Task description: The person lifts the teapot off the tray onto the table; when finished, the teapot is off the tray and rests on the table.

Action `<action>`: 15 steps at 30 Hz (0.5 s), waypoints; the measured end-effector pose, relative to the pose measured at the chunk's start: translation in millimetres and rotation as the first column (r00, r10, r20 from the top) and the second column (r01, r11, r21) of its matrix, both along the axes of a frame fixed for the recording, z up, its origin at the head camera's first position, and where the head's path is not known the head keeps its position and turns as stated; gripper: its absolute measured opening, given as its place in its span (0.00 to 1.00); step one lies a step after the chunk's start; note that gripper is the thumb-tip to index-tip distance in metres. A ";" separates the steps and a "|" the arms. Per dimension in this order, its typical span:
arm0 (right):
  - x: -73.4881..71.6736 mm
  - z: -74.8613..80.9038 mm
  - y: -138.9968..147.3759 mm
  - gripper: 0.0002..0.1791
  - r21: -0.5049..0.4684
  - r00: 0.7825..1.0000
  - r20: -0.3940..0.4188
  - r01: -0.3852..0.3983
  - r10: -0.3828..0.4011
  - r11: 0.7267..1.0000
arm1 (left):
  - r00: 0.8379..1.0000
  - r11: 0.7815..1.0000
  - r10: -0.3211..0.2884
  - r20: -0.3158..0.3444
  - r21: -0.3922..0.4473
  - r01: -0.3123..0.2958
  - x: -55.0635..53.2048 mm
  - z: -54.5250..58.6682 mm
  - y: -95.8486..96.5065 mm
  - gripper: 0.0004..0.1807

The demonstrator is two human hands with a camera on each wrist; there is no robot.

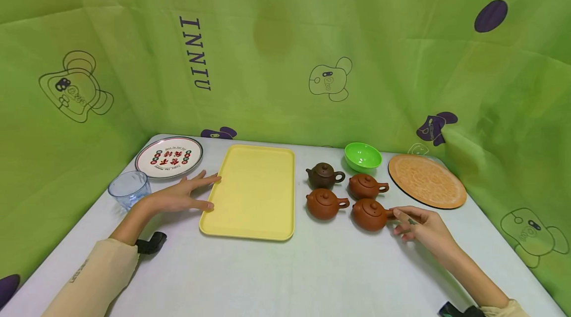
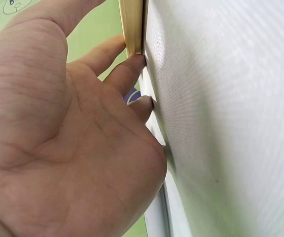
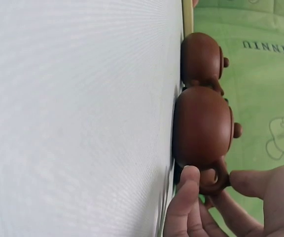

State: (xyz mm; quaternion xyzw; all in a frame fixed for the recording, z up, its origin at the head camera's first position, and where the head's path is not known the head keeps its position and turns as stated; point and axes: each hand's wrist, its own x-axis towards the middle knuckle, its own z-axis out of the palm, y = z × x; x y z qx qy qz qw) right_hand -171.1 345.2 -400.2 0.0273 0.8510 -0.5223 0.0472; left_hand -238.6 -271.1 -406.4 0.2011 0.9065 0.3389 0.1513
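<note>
My left hand [image 1: 176,197] lies at the left edge of a yellow rectangular tray [image 1: 252,188], fingers extended and thumb spread apart. In the left wrist view, fingertips [image 2: 137,61] touch the tray's rim [image 2: 131,24] close to the tabletop. On the right, my right hand [image 1: 424,228] pinches the handle of the front-right reddish-brown teapot [image 1: 369,215], thumb on one side and fingers on the other. That teapot [image 3: 203,128] stands upright on the table. Close around it are a second reddish-brown teapot [image 1: 323,204], a third [image 1: 363,185] and a dark brown teapot [image 1: 322,175].
A green bowl [image 1: 363,157] stands behind the teapots, and a round orange-patterned mat [image 1: 426,181] lies at the right. Behind my left hand are a white plate [image 1: 153,158] with red characters and a clear blue glass bowl [image 1: 129,188]. Green cloth [image 1: 267,59] encloses the white table.
</note>
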 end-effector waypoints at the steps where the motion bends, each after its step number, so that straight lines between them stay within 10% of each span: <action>1: 0.5 0.8 0.4 0.31 0.002 1.000 -0.005 0.000 0.000 1.000 | 1.000 1.000 -0.003 -0.001 0.000 0.003 0.3 0.2 0.9 0.48; 10: 1.4 9.4 1.5 0.34 0.054 0.998 -0.059 0.023 -0.019 0.998 | 0.999 1.000 -0.017 -0.029 -0.024 0.016 4.0 6.1 5.1 0.47; 15: 1.7 15.2 2.4 0.29 0.186 0.986 -0.168 0.045 -0.013 0.981 | 0.988 0.997 -0.031 -0.150 -0.080 0.019 5.3 8.8 12.4 0.42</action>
